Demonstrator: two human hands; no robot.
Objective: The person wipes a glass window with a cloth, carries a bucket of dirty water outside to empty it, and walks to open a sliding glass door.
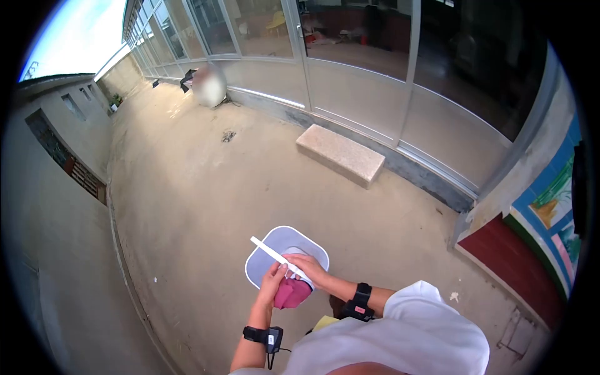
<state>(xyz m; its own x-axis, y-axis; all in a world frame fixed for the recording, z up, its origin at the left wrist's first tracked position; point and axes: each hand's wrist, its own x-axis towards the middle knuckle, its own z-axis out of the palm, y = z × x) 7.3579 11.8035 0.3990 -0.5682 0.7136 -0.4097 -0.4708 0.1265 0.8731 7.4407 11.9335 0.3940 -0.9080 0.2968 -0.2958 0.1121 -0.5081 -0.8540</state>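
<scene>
Near the bottom centre, a long flat white strip point(265, 248) slants from upper left down to my hands; its exact kind is not clear. My left hand point(273, 280) pinches it from below with bent fingers. Across its lower end lies my right hand point(305, 267), with the fingers closed around it. Just below both hands, against my left fingers, is a bunched pink cloth point(291, 294). Behind the hands is a rounded-square, grey-lilac plastic piece with a white rim point(285, 227), a basin or stool top; I cannot tell which. The hands hide part of it.
Bare concrete ground point(206, 187) surrounds me. A stone block step point(340, 153) sits at the glazed wall. Farther off is a blurred pale round object point(209, 86). A grey wall point(56, 206) runs along the left, a painted wall point(550, 206) on the right.
</scene>
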